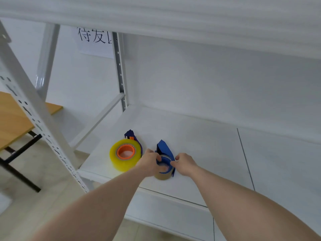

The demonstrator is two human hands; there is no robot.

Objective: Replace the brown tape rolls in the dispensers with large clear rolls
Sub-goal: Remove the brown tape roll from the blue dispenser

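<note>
— White steel shelving fills the view; what lies on the lower shelf (199, 140)?

— Near its front edge stands a blue tape dispenser (164, 150) with a brown tape roll (163, 176) seated in it. Both of the person's hands are on it, close together. The left hand (150, 161) comes from the left, its fingers curled round the roll and the blue hub. The right hand (185, 163) comes from the right, its fingertips pinching the dispenser's blue edge beside the roll.

— And the clear roll?

— A large clear roll (125, 154), yellowish with an orange core, sits just left of the left hand on the same shelf, lying flat with its hole up. Right behind it, touching or nearly so, a second blue dispenser (131, 134) shows only its upper part, with an orange piece; whether it carries a roll cannot be told.

— What surrounds them?

— A perforated white upright (34, 108) slants across the left foreground. A paper sign (94, 41) with black Chinese characters hangs on the wall behind a grey slotted post (119, 72). Beyond the rack to the left stands a wooden bench (12, 122) on black legs over a pale tiled floor (26, 197).
</note>
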